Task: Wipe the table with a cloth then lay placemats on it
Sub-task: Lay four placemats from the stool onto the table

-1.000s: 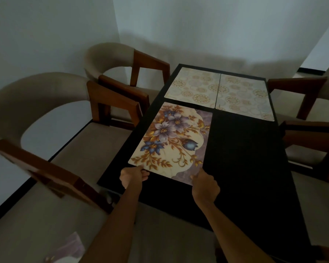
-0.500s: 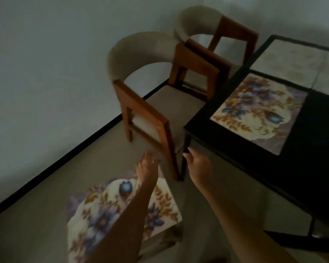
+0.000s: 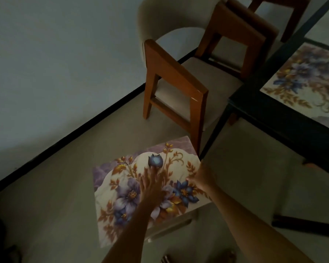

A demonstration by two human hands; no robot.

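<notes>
Both your hands have dropped from the bench edge onto the floral placemat lying low beside the chair. Your left hand rests flat with straight fingers; your right hand grips its right edge. Another floral mat lies on the bench.

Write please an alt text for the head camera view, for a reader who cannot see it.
Both hands reach down to a floral placemat lying on a low stool beside the table: the left hand rests flat on it, and the right hand is at its right edge. Another floral placemat already lies on the dark table, next to a wooden chair.
</notes>
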